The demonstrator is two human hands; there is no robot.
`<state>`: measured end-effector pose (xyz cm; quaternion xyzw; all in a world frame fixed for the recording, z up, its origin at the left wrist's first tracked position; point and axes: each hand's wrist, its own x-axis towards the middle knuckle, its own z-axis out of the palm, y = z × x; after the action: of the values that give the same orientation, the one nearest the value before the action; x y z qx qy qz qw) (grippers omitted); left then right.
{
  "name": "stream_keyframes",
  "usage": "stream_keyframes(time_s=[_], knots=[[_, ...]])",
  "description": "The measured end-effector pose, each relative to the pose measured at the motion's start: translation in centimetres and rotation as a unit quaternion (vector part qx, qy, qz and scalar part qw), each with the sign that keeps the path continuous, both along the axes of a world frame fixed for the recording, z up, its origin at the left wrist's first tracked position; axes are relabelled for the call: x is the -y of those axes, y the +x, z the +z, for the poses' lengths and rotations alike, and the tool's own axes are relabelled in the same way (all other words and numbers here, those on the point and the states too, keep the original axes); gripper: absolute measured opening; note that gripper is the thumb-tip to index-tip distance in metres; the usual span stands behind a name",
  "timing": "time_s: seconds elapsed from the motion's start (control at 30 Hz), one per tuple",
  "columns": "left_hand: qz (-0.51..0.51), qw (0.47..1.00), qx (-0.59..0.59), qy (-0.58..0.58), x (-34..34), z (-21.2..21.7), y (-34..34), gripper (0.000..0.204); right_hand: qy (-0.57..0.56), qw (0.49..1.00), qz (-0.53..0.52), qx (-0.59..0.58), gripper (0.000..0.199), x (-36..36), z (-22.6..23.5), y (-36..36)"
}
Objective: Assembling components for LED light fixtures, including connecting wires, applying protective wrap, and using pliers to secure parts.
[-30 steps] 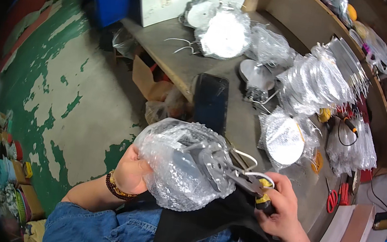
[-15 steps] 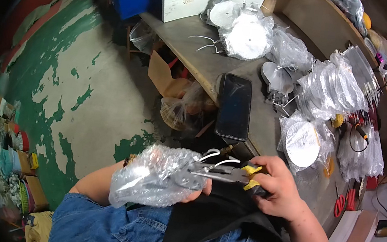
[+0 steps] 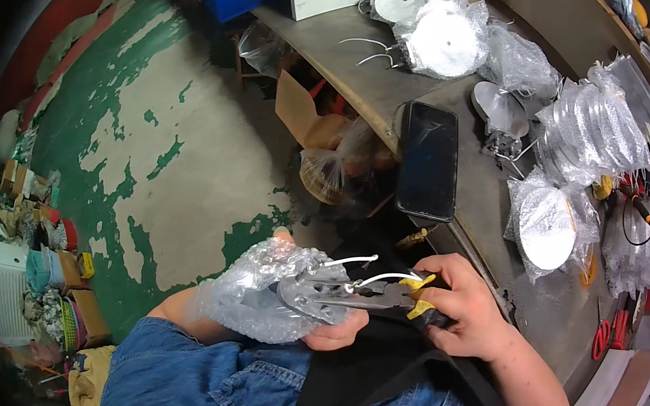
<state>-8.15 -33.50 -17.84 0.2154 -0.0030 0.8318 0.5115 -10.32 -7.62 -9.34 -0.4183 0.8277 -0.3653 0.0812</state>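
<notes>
My left hand (image 3: 337, 333) is closed around a grey metal fitting in bubble wrap (image 3: 249, 295), holding it in front of my chest. From its bare, holed end two white wires (image 3: 350, 264) stick out to the right. In my right hand (image 3: 477, 315) is a pair of pliers (image 3: 386, 297) with yellow and black handles. The long jaws point left and overlap the fitting's bare end, near the base of the wires. Whether the jaws grip anything cannot be made out. The bubble wrap hides most of the fitting and part of my left hand.
On the grey workbench (image 3: 496, 196) lie a black phone (image 3: 429, 161), a bare lamp-like metal part (image 3: 501, 111) and several bubble-wrapped round pieces (image 3: 442, 43). Red-handled scissors (image 3: 601, 338) lie at the right. Below the bench edge is an open cardboard box (image 3: 303, 119).
My head view has shifted, so the bench appears higher and further right. The fitting has turned, showing more of its metal end, and its wires now cross above the pliers' jaws.
</notes>
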Motion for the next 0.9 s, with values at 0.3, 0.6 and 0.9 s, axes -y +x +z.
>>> stream_keyframes(time_s=[0.3, 0.6, 0.9], knots=[[0.144, 0.979, -0.08, -0.124, 3.6, -1.5, 0.4, 0.108, 0.084, 0.994, -0.064, -0.037, 0.036, 1.0, 0.3, 1.2], [0.356, 0.84, -0.223, -0.342, 6.4, 3.6, 0.5, 0.066, 0.156, 0.983, -0.092, -0.024, 0.037, 3.3, 2.1, 1.1], [0.248, 0.925, 0.092, -0.272, 4.4, 6.4, 2.5, 0.084, 0.065, 0.996, -0.048, 0.027, 0.042, 2.6, 0.7, 0.9]])
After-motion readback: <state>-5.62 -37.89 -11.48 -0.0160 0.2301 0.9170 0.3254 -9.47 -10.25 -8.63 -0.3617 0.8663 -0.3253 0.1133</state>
